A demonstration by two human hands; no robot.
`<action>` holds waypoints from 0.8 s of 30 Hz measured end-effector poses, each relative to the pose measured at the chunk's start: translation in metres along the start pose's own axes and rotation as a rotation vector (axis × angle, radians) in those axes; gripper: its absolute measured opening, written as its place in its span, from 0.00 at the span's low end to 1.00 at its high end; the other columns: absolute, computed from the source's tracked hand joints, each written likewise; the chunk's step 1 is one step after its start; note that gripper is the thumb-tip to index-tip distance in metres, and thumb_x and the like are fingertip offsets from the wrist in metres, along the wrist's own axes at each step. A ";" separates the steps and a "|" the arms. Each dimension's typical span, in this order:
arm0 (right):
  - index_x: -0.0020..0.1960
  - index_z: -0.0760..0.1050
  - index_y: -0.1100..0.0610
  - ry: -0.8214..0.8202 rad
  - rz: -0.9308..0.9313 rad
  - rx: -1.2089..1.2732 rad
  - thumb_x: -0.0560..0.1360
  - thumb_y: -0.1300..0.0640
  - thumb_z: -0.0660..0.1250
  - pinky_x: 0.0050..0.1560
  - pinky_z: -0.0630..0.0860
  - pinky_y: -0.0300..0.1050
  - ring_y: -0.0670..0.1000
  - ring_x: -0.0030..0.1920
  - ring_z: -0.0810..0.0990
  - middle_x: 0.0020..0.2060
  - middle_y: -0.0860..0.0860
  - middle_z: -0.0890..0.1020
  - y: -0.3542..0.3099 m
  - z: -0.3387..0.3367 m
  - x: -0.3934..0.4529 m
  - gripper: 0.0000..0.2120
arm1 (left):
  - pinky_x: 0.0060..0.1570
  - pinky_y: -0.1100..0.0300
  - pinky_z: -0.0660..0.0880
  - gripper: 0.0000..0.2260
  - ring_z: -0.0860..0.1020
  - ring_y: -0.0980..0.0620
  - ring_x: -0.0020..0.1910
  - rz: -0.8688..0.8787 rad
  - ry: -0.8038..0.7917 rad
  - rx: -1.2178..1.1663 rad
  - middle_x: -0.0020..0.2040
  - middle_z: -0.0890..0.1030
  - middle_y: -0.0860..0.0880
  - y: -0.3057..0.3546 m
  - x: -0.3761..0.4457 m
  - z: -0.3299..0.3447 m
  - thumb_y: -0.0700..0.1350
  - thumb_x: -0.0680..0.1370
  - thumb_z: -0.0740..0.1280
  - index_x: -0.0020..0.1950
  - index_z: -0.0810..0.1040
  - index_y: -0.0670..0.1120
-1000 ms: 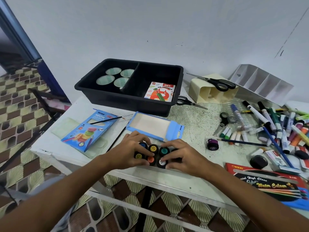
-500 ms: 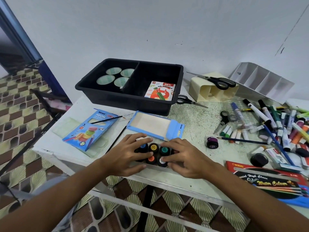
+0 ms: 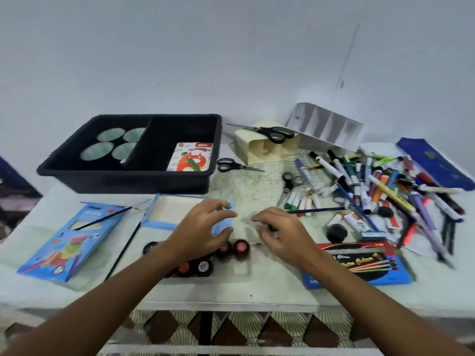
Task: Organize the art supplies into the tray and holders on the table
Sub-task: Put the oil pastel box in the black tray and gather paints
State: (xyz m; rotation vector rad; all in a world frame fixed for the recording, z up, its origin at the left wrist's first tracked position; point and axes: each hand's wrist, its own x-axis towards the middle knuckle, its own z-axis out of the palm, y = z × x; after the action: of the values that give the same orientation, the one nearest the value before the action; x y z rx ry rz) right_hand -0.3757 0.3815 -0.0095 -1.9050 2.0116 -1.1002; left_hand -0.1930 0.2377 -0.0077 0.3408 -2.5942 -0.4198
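Several small black paint pots with coloured lids stand in a clear packing shell at the table's front edge. My left hand hovers just above them with loosely curled fingers and holds nothing. My right hand is to their right, thumb and fingers pinching a small dark pot, mostly hidden. The open blue box tray lies behind my left hand. A black two-part tray at the back left holds several green cups and an oil pastels box.
A cream holder and a white divided holder lie tipped at the back. Two scissors, a heap of markers, two loose black pots, a water colour box, a blue neon box and brushes surround my hands.
Both hands have left the cluster of pots. The left lifted above it, the right moved right to the lone dark pot. The view tilted up and blurred.
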 end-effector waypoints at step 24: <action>0.47 0.81 0.52 0.169 0.524 0.057 0.72 0.61 0.72 0.44 0.76 0.38 0.45 0.45 0.80 0.43 0.47 0.82 0.058 -0.081 -0.033 0.06 | 0.35 0.56 0.77 0.13 0.81 0.51 0.36 -0.562 -0.115 -0.365 0.36 0.83 0.47 0.019 0.078 0.060 0.52 0.72 0.75 0.45 0.81 0.43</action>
State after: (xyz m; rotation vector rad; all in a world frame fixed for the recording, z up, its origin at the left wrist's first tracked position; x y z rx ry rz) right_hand -0.4629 0.4386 0.0017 -1.1757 2.3426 -1.1751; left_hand -0.2928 0.2447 -0.0177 0.9366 -2.4257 -1.1145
